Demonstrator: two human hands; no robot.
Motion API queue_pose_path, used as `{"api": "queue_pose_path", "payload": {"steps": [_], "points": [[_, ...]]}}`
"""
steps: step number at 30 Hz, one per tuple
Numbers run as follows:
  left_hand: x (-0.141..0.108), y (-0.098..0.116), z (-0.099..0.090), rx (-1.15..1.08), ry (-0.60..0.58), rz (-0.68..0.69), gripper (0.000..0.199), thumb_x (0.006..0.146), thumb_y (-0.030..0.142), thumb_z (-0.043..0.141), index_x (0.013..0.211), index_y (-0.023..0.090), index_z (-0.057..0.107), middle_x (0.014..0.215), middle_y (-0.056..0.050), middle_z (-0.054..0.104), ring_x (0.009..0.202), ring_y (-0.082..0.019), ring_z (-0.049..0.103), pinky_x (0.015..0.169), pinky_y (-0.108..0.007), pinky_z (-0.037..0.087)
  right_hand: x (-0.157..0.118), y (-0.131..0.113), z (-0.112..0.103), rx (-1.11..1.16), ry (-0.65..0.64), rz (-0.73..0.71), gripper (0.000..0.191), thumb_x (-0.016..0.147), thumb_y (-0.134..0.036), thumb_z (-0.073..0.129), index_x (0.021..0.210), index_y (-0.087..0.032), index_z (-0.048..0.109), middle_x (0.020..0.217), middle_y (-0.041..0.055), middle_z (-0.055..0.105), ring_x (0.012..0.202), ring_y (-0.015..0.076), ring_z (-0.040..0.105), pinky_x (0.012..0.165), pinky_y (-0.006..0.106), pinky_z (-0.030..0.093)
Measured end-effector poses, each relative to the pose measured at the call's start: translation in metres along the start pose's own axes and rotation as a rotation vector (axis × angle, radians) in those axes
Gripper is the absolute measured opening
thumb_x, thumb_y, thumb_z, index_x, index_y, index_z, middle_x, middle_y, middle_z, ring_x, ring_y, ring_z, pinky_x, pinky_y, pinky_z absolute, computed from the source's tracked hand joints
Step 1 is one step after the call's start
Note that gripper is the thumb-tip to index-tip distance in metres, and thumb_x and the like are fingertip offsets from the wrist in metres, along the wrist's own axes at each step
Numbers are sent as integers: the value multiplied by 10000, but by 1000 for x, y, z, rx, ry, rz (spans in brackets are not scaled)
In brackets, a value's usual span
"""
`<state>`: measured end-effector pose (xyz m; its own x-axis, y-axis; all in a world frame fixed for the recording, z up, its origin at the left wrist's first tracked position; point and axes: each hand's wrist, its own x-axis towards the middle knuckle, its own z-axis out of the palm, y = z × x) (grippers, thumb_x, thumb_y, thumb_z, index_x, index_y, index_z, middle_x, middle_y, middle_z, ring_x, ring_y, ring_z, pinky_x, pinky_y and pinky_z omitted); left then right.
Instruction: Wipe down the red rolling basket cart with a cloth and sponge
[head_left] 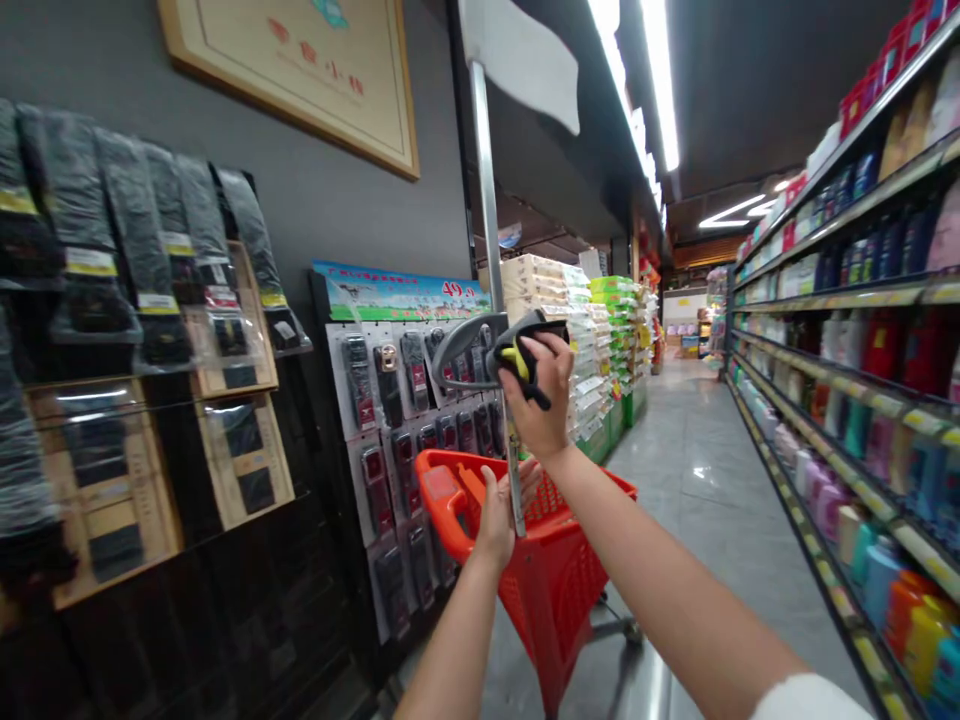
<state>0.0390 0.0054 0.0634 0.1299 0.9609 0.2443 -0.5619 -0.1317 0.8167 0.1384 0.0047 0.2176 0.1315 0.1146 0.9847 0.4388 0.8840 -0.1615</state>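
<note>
A long metal pole stands almost upright in front of me, with a pale grey flat piece at its top. Partway down it carries a grey loop handle and a black-and-yellow grip part. I cannot tell what kind of tool it is. My right hand is closed around the black-and-yellow part. Lower down, my left hand has the narrow lower end of the pole between thumb and fingers, its fingers partly behind it. Just beyond both hands is a red shopping basket cart.
On the left wall hang packaged belts and a belt display board. Stacked tissue packs line the aisle's left side. Bottle shelves run along the right. Grey tiled floor stretches ahead.
</note>
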Motion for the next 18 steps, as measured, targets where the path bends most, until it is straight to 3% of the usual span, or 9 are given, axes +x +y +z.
{"api": "queue_pose_path", "payload": {"steps": [3,8,12,15,18], "points": [[-3,0,0,32,6,23,704,925,649,249,1148,160,704,1237,-147,673,1292,-249,525,1149,-382,299,12,2,-5,-110,-244,-138,327,901,-259,528,1223,-279,586,1304,73,490,1186,286,452,1033,480,391],[-2,-3,-2,81,16,-2,663,922,638,320,1251,157,637,1251,-147,665,1283,-254,532,1154,-418,279,69,-10,-7,-232,-188,-158,319,947,-262,438,1217,-234,605,1281,86,526,1144,259,495,983,424,411],[-1,-5,-5,163,17,31,708,885,690,352,1279,162,612,1267,-149,655,1280,-269,533,1135,-434,305,103,-40,-1,-387,-430,-147,308,923,-408,510,1144,-230,630,1178,71,594,1023,235,570,864,362,455],[1,-6,-7,211,12,43,760,844,731,387,1302,161,594,1262,-163,655,1234,-290,569,1103,-449,344,100,-68,6,-480,-606,-266,335,863,-473,591,1103,-243,641,1135,59,609,969,232,578,788,341,460],[4,-7,-10,210,27,13,784,829,749,386,1285,151,607,1216,-175,677,1163,-303,617,1064,-462,383,76,-86,13,-506,-764,-511,193,857,-345,611,1015,-247,664,1131,51,616,942,225,556,716,316,450]]}}
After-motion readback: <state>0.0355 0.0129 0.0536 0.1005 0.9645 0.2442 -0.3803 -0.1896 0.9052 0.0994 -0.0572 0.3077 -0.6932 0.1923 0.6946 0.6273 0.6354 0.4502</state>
